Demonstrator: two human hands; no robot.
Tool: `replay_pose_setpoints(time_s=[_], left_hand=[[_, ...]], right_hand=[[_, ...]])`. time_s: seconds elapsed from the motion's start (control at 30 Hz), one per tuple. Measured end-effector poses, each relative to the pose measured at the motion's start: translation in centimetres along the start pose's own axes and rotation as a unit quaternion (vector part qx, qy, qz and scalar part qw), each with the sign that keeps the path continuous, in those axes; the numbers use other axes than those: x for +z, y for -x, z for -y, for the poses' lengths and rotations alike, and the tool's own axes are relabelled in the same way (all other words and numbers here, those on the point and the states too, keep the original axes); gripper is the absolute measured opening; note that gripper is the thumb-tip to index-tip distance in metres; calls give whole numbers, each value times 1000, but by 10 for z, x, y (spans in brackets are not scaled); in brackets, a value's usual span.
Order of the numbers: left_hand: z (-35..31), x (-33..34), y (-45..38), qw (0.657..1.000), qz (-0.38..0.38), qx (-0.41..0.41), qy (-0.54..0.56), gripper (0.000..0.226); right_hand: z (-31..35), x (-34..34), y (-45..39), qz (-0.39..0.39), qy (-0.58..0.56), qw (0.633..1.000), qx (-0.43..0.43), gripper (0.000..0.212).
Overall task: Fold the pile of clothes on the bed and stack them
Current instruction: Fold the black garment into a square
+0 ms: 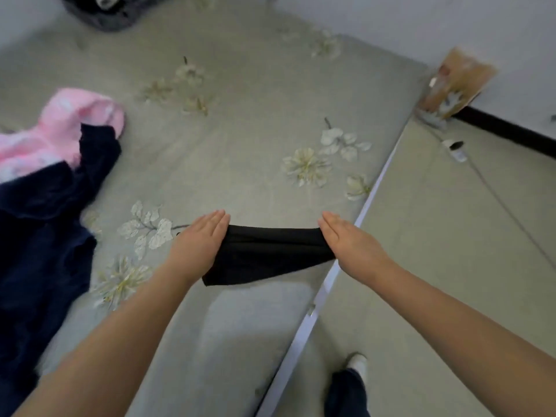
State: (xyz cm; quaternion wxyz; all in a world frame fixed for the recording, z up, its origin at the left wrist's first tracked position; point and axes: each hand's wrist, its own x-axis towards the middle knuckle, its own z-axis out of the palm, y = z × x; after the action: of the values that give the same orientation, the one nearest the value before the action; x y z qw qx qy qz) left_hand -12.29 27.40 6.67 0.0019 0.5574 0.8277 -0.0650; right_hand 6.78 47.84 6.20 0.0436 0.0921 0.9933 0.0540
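Note:
A small black garment [270, 254] is stretched flat between my two hands near the right edge of the bed [240, 130]. My left hand [198, 242] holds its left end and my right hand [346, 239] its right end. On both hands the fingers lie straight on top of the cloth and the thumbs are hidden beneath it. The garment's lower left corner sags towards the sheet. At the left of the bed lies a loose pile: a dark navy garment [45, 236] partly over a pink garment [60, 127].
The bed has a grey-green sheet printed with flowers. A dark bundle [114, 10] lies at its far end. Right of the bed is bare floor with a brown bag [454, 82] by the wall, a plug and cable [455, 149], and my foot [355, 365].

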Motion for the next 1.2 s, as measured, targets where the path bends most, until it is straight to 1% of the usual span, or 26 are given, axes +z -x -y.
replay_pose_setpoints(time_s=[0.07, 0.13, 0.23, 0.3, 0.33, 0.37, 0.4, 0.43, 0.47, 0.53, 0.67, 0.7, 0.8, 0.83, 0.9, 1.03, 1.13, 1.2], left_hand=[[-34, -51, -58, 1000, 3, 8, -16, 77], [-76, -96, -115, 1000, -14, 8, -7, 71], [-138, -157, -197, 996, -80, 48, 2, 68], [-177, -194, -245, 995, -68, 75, -8, 63], [-194, -215, -271, 995, -51, 80, -14, 61], [-208, -231, -294, 995, -55, 82, -19, 60], [-220, -249, -318, 992, -79, 89, -30, 60], [-231, -263, -344, 988, -106, 102, -39, 60], [-239, -278, -369, 984, -126, 118, -46, 59], [-256, -309, -415, 978, -149, 132, -58, 59], [-279, -367, -529, 962, -211, 162, -64, 59], [-283, -381, -559, 957, -228, 170, -63, 58], [-289, -423, -645, 948, -259, 180, -52, 58], [-293, -435, -673, 946, -264, 182, -49, 58], [-302, -457, -724, 943, -266, 193, -52, 56], [-326, -490, -809, 937, -275, 208, -54, 57], [-342, -503, -871, 935, -284, 202, -62, 56], [-351, -507, -918, 939, -278, 191, -70, 57]], right_hand=[[-67, -29, 10, -1, 37, 999, 16, 79], [-137, -53, 30, -13, 43, 998, 48, 78], [-231, -95, 58, -25, 41, 991, 126, 81], [-284, -132, 73, -47, 41, 980, 188, 78], [-314, -144, 81, -57, 52, 976, 204, 73], [-339, -152, 87, -48, 61, 975, 210, 69], [-362, -163, 89, -47, 54, 970, 233, 68], [-387, -175, 91, -85, 76, 963, 245, 72], [-409, -187, 91, -113, 88, 954, 264, 76], [-453, -205, 87, -82, 110, 945, 296, 75], [-562, -231, 67, -124, 159, 929, 310, 77], [-591, -236, 58, -135, 155, 926, 318, 77], [-653, -275, 27, -126, 158, 911, 359, 75], [-679, -279, 20, -137, 155, 908, 364, 70], [-726, -289, 7, -129, 135, 915, 359, 64], [-805, -304, -17, -134, 138, 894, 404, 65], [-867, -306, -40, -141, 139, 889, 412, 64], [-914, -300, -59, -145, 140, 893, 403, 62]])
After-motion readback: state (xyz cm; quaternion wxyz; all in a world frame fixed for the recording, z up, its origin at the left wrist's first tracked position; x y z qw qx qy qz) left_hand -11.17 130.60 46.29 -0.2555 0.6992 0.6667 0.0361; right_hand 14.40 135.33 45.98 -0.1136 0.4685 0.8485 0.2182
